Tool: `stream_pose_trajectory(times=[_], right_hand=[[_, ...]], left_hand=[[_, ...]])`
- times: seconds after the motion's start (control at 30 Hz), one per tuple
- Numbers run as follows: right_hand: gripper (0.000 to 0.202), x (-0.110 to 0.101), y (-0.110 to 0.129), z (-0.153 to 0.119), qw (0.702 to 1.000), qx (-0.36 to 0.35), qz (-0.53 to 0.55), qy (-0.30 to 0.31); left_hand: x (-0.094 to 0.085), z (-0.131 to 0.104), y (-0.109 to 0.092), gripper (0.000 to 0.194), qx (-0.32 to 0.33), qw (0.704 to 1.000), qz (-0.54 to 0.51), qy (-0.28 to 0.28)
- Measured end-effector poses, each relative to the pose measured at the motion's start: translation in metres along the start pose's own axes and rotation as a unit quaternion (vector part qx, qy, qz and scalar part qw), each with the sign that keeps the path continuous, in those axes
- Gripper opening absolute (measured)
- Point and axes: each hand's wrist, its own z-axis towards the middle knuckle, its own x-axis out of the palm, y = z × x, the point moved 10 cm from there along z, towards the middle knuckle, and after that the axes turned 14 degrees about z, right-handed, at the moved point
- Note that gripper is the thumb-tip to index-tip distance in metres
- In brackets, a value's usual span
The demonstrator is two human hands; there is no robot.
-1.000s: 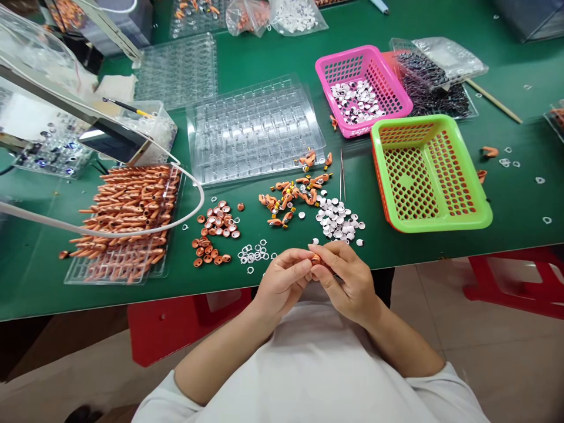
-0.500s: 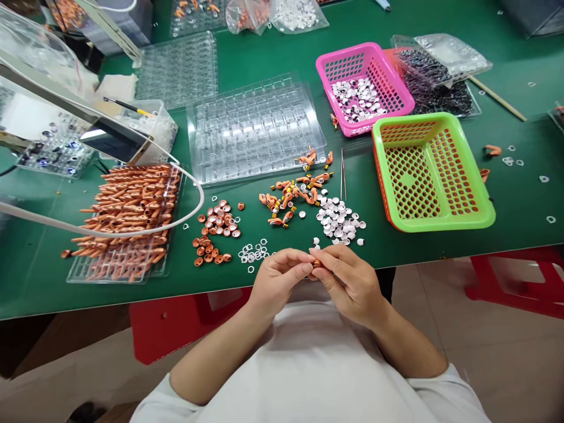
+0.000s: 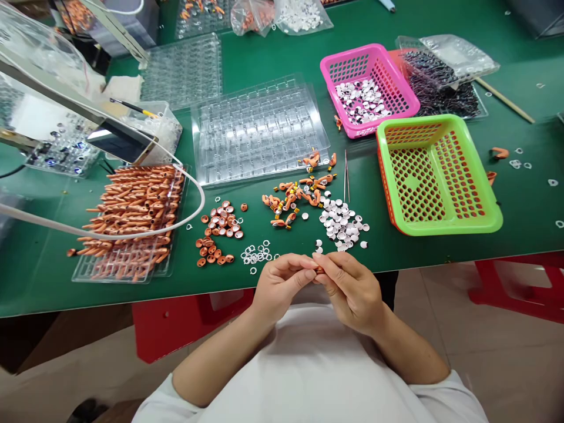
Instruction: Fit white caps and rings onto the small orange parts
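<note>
My left hand [image 3: 284, 285] and my right hand [image 3: 350, 288] meet at the table's front edge, fingertips pinched together. Between them is a small copper-coloured part [image 3: 319, 270], mostly hidden by the fingers; both hands appear to grip it. Just beyond my right hand lies a pile of small white caps [image 3: 343, 223]. White rings [image 3: 258, 252] are scattered left of my left hand, with small copper-coloured cups [image 3: 224, 220] farther left. Orange earphone-like pieces with yellow bits [image 3: 288, 200] form a loose heap ahead of the hands. Tweezers [image 3: 346, 179] lie beside that heap.
On the right stand a green basket [image 3: 440, 229] and a pink basket [image 3: 368, 126] holding white caps. Clear plastic trays [image 3: 259, 129] lie behind the heap. At left, a white cable [image 3: 200, 202] loops over a tray of copper-coloured pieces [image 3: 132, 205]. Red stools [image 3: 176, 323] stand below the table.
The whole view has shifted slightly, with table items appearing a little farther right. Both hands keep their pinch on the small part, their fingers barely changed.
</note>
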Motion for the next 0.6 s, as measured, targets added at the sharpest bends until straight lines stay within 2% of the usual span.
stream_pose_trajectory(times=[0.13,0.27,0.43,0.6], right_hand=[[0.058,0.002,0.002,-0.002,1.000,-0.004,-0.002,0.003],[0.058,0.002,0.006,0.000,1.000,-0.017,0.013,-0.008],[0.052,-0.001,0.005,0.003,0.999,0.006,0.037,-0.020],[0.050,-0.004,0.001,0.005,0.997,0.036,0.067,-0.004]], left_hand=[[0.002,-0.003,-0.006,0.006,0.038,0.999,0.001,0.012],[0.006,-0.005,-0.013,0.012,0.065,0.997,-0.008,0.028],[0.005,-0.005,-0.015,0.009,0.058,0.998,-0.003,0.025],[0.007,-0.005,-0.018,0.007,0.048,0.998,0.000,0.029]])
